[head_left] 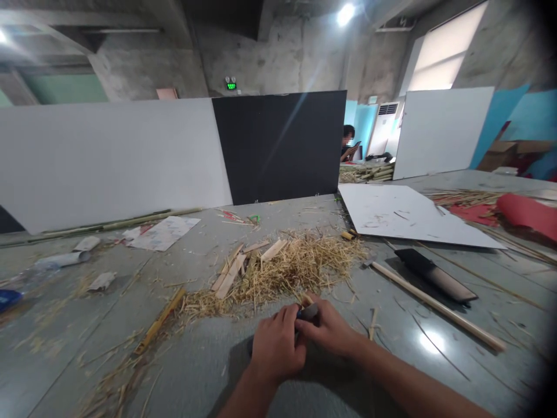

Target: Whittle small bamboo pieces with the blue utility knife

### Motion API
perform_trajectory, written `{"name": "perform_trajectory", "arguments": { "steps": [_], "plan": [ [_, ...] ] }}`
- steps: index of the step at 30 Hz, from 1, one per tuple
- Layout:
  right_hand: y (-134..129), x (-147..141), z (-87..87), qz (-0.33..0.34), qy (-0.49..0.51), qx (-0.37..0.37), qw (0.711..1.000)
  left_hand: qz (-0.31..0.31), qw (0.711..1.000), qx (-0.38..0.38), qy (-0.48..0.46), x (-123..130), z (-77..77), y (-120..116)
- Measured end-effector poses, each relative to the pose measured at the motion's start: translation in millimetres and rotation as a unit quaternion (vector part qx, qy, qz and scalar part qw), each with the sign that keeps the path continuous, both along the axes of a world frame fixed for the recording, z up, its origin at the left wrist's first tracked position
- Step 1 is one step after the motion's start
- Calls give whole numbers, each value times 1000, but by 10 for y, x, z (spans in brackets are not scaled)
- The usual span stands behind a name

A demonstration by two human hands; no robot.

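Note:
Near the bottom centre, my left hand (278, 342) and my right hand (328, 328) meet close above the grey floor. The fingers of my left hand are curled round something mostly hidden. A small dark grey and blue object (308, 312) shows between the hands, against my right fingers; its kind is unclear. My right hand is closed, with a bit of pale wood at its fingertips. Just beyond lies a pile of straw-like shavings (300, 264), with flat wooden strips (231, 276) on its left part.
A yellow strip (159, 322) lies to the left. To the right are a long-handled hammer (435, 302) and a black case (435, 277). White board (409, 215) lies behind them. Tall panels (282, 148) stand at the back, where a person (349, 142) holds a phone.

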State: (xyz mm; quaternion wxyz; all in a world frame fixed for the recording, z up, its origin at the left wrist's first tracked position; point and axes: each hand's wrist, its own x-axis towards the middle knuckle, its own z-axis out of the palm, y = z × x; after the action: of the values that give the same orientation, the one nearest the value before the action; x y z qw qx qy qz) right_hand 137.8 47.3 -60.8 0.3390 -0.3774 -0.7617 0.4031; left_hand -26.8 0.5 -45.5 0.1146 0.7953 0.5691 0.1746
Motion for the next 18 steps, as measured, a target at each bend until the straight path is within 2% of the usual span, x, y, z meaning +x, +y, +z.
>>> {"name": "perform_trajectory", "arguments": {
  "steps": [8, 18],
  "plan": [
    [14, 2, -13, 4, 19, -8, 1000, 5, 1000, 3, -5, 40, 10, 6],
    [8, 4, 6, -5, -9, 3, 1000, 7, 1000, 0, 21, 45, 73, 15]
  ]
}}
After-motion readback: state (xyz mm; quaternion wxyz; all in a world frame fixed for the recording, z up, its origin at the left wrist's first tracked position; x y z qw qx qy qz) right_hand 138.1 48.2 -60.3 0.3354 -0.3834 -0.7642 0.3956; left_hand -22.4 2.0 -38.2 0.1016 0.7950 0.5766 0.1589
